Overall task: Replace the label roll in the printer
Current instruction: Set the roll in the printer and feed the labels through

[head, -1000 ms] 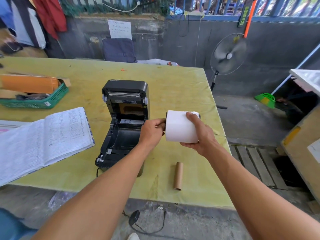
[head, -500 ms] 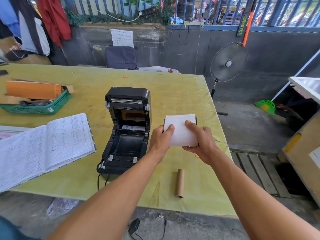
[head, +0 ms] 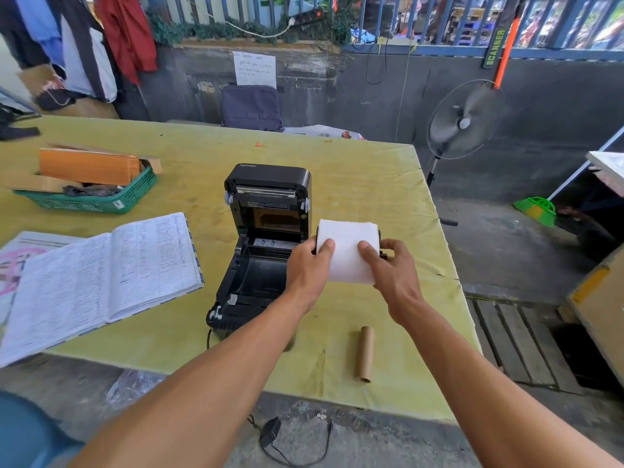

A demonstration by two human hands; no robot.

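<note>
Yellow table (head: 371, 184), label roll (head: 347, 251) now gripped endwise, both thumbs on top

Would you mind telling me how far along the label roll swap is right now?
Done: the printer lid is open, its bay is empty, and a bare cardboard core lies on the table. In hand: the left hand and right hand hold the new white roll beside the bay. Left: seat the roll, feed it, close the lid.

One head-worn view looks forward and down, close over the table (head: 354, 170), wall beyond
</note>
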